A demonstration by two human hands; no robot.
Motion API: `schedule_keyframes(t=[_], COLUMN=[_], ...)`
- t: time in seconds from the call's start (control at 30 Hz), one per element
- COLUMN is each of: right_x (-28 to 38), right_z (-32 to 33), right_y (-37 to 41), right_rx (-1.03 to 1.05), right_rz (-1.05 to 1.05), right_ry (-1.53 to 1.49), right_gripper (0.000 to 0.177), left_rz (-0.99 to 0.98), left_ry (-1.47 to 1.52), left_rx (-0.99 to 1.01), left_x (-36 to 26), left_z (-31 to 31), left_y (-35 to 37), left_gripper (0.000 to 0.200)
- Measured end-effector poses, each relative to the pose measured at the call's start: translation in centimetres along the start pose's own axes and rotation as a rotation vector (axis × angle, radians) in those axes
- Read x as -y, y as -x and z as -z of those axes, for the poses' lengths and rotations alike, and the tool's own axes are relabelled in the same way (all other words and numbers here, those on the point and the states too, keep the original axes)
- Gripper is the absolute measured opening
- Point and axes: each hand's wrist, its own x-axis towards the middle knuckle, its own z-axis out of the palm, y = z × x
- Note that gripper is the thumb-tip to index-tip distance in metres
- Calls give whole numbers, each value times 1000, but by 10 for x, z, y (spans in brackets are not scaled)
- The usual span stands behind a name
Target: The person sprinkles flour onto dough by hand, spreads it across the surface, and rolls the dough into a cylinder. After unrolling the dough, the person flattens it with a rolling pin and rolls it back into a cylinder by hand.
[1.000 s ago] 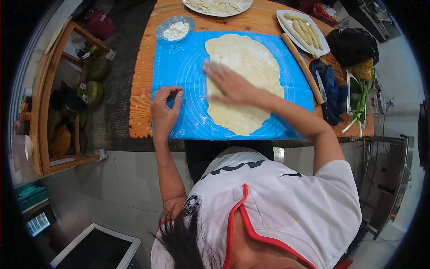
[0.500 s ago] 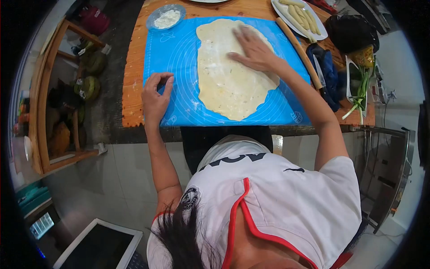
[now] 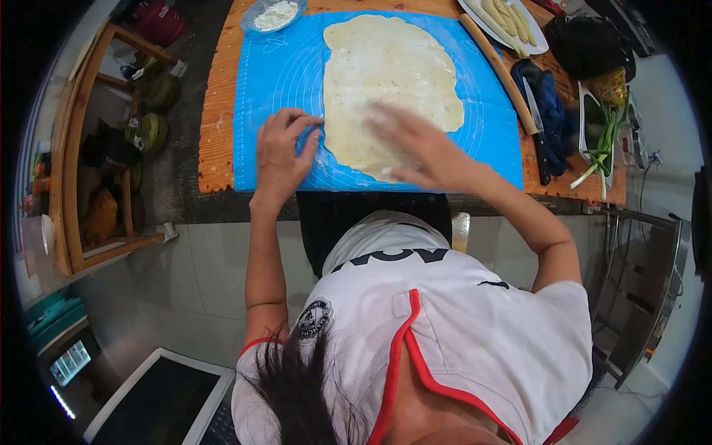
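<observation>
A wide, flat sheet of rolled-out dough [image 3: 389, 70] lies on a blue silicone mat [image 3: 259, 89] marked with white rings. My left hand [image 3: 285, 152] rests on the mat beside the dough's left edge, its fingers bent and apart from the thumb, fingertips right at the dough's border. Over the lower part of the sheet is my right hand [image 3: 430, 152], smeared by motion, with fingers stretched out and nothing held. Whitish flour patches show on the dough.
A bowl of flour [image 3: 274, 15] sits at the mat's top left corner. Along the right lie a rolling pin [image 3: 498, 74], a knife [image 3: 538, 133] and a blue cloth [image 3: 550, 104]. Beyond are a white plate [image 3: 539, 46] of dough rolls and green onions [image 3: 604, 144].
My right hand has swept down from the dough's upper right to its lower part. My left hand has moved right to the dough's edge. The view has shifted slightly.
</observation>
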Motion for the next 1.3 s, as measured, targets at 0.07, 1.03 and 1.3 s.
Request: schedule_keyframes(t=[0.07, 1.03, 1.3], right_x=[-18, 0, 4], right_z=[11, -32, -38], right_y=[6, 21, 15], right_rx=[-125, -83, 141], right_rz=[-75, 58, 140], right_ry=[227, 331, 291], right_gripper=[78, 64, 77], left_rz=[-5, 351, 335], left_ry=[-32, 265, 273], left_rx=[22, 12, 38], left_x=[-3, -25, -19], left_z=[-3, -19, -7], left_y=[3, -6, 2], left_gripper=[15, 16, 24])
